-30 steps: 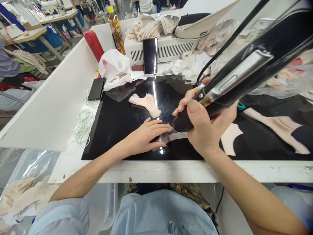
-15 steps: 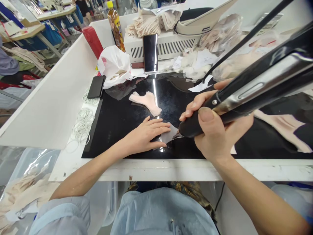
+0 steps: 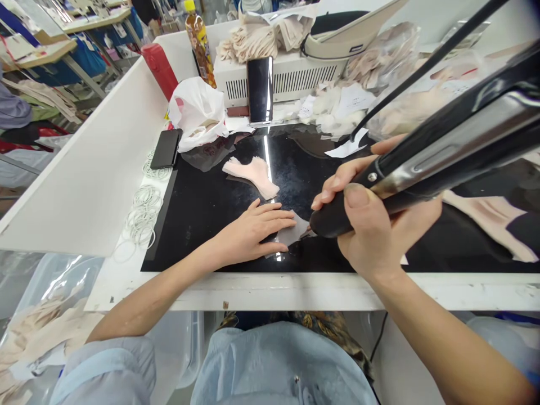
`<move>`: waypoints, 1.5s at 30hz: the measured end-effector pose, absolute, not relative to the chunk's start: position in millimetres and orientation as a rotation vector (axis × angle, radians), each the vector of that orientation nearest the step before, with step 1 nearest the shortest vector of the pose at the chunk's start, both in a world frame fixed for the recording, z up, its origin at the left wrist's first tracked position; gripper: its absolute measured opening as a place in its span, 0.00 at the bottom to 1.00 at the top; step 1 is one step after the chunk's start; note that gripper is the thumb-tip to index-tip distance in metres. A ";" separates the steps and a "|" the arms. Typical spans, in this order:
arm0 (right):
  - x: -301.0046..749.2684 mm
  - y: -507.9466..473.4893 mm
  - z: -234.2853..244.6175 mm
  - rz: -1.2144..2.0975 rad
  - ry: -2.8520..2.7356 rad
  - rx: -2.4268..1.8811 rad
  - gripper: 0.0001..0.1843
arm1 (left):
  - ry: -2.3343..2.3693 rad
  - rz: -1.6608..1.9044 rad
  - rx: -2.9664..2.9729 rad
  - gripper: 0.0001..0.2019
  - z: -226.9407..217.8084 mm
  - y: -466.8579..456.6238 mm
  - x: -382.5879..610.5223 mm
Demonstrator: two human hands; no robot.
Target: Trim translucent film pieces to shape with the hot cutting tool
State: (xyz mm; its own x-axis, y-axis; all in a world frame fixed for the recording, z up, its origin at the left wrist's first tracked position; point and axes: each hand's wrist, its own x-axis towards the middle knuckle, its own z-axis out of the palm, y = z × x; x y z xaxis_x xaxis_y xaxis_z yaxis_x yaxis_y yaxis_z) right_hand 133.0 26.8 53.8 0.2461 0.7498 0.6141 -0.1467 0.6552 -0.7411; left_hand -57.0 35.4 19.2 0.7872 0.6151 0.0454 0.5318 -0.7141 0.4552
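My left hand (image 3: 253,230) lies flat with fingers stretched out, pressing a small grey fabric piece (image 3: 294,232) onto the glossy black work surface (image 3: 202,214). My right hand (image 3: 371,225) is wrapped round the handle of a long black and silver hand tool (image 3: 442,152). The tool's dark tip meets the fabric piece just right of my left fingertips. A black cord (image 3: 422,62) runs from the tool up to the right.
A pale pink fabric cutout (image 3: 252,174) lies behind my left hand. More pink pieces (image 3: 489,216) lie at the right. A black phone (image 3: 165,149), white rubber bands (image 3: 141,211), a white bag (image 3: 196,112), a bottle (image 3: 200,48) and a white machine (image 3: 291,76) stand at the back left.
My right hand and the tool have shifted slightly right and up. The fabric piece under my left hand shows less of its right part. My left hand stays put.
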 end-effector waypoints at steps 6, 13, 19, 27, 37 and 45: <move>138.5 29.4 54.1 0.612 -1.193 -0.642 0.16 | 0.749 0.241 2.515 0.20 26.1 37.7 -58.2; 142.0 33.4 55.4 0.602 -1.180 -0.622 0.17 | 0.704 0.172 2.499 0.22 26.8 36.8 -59.5; 135.4 26.4 59.3 0.635 -1.183 -0.642 0.16 | 0.716 0.173 2.505 0.22 27.0 35.0 -59.2; 130.9 22.5 57.5 0.665 -1.185 -0.637 0.18 | 0.722 0.181 2.504 0.23 26.5 33.9 -59.0; 126.8 20.0 58.3 0.648 -1.134 -0.661 0.19 | 0.716 0.206 2.512 0.23 26.0 33.9 -57.3; 126.9 12.5 49.9 0.698 -1.197 -0.642 0.21 | 0.707 0.226 2.514 0.24 26.4 34.0 -56.0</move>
